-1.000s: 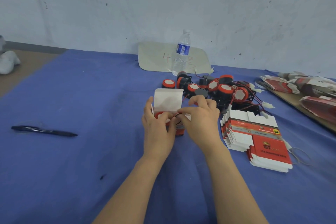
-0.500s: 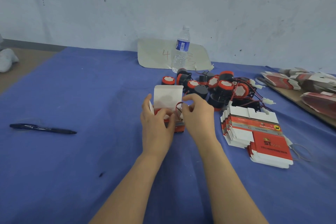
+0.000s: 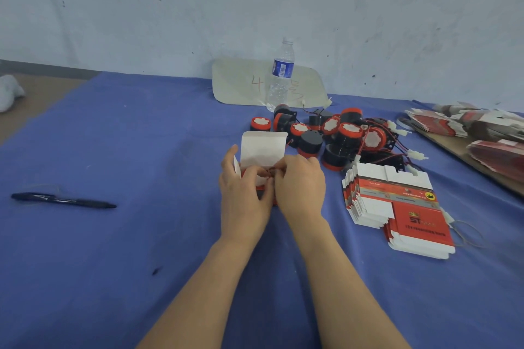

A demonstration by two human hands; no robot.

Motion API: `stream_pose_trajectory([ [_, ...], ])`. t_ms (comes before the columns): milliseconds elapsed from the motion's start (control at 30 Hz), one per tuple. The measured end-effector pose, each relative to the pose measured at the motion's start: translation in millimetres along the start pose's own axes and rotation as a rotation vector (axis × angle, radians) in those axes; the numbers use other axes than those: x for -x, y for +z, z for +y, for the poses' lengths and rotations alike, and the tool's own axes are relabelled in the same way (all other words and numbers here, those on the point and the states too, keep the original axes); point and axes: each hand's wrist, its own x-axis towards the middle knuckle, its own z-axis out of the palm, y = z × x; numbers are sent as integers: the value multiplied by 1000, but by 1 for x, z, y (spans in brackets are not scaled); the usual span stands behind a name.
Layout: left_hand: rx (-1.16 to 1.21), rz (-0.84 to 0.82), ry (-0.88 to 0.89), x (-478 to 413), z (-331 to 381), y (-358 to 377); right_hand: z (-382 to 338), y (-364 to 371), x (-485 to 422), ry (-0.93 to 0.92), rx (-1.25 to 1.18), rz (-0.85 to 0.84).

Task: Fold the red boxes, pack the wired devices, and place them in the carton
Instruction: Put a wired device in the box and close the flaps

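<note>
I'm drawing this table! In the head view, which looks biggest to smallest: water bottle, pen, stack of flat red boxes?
1. the stack of flat red boxes
2-3. Unsure: the water bottle looks bulkier, the pen longer but thinner, and the bottle stands farther away.

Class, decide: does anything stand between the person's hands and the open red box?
Nothing visible does. The left hand and right hand both hold the red box, fingers curled at its open mouth.
</note>
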Motion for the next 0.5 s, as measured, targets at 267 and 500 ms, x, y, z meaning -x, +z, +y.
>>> stream_pose_trajectory([
  [267, -4, 11, 8, 0, 0, -4, 18, -4, 2, 32, -124, -202],
  [500, -25, 2, 46, 2, -1, -3, 15, 4, -2, 127, -289, -193],
])
